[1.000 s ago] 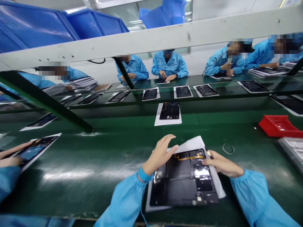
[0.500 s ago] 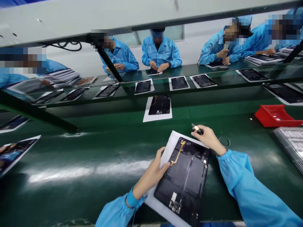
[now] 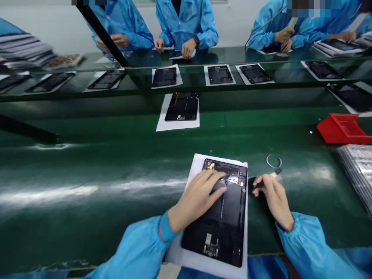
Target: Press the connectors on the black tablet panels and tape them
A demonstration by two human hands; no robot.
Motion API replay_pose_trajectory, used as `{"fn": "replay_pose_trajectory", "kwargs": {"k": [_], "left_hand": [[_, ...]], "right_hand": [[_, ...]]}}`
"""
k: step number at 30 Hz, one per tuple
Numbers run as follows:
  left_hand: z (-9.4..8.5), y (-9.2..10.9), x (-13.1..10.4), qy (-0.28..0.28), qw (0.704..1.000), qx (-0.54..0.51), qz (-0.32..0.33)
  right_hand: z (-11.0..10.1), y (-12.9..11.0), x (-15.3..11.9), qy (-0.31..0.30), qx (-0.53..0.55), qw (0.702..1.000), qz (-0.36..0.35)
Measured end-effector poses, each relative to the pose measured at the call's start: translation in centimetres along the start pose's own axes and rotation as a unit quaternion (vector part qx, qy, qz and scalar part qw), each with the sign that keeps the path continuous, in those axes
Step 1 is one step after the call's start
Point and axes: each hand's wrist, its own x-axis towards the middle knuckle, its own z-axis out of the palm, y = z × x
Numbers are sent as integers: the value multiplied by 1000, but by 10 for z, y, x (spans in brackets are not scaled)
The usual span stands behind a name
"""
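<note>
In front of me an opened black tablet [image 3: 213, 217], its inner parts facing up, lies on a white sheet [image 3: 188, 254] at the bench edge. My left hand [image 3: 200, 195] reaches across its upper half with fingers stretched out, fingertips near a shiny strip [image 3: 232, 180]. An orange flex cable [image 3: 210, 166] shows in part above the knuckles; the rest is covered by the hand. To the right of the tablet, my right hand [image 3: 271, 193] is closed on a slim black tool with a pale band [image 3: 276, 173]. The kind of tool cannot be made out.
A curved pale strip [image 3: 274, 162] lies beyond my right hand. A red bin [image 3: 340, 130] and stacked clear trays [image 3: 359, 170] stand at the right. Another opened tablet [image 3: 183, 108] lies ahead, below a raised shelf [image 3: 192, 79] carrying several more. Co-workers in blue sit opposite.
My left hand has gone from the sheet's left edge onto the tablet's upper part. The right hand, with the tool, has moved down and right of the tablet. The tablet now lies straighter.
</note>
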Motion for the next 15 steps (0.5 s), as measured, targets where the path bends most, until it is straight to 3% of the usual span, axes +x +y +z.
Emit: {"fn": "replay_pose_trajectory", "kwargs": {"k": [2, 5, 8, 15], "left_hand": [[14, 3, 22, -42, 994, -92, 32], [33, 3, 40, -49, 983, -176, 31], [43, 0, 44, -26, 977, -211, 16], [46, -2, 43, 4, 977, -215, -2]], "right_hand": [[4, 2, -9, -1, -7, 1000, -30], [6, 3, -19, 24, -38, 996, -71], [5, 4, -25, 31, -38, 995, -85], [5, 7, -26, 14, -79, 991, -107]]}}
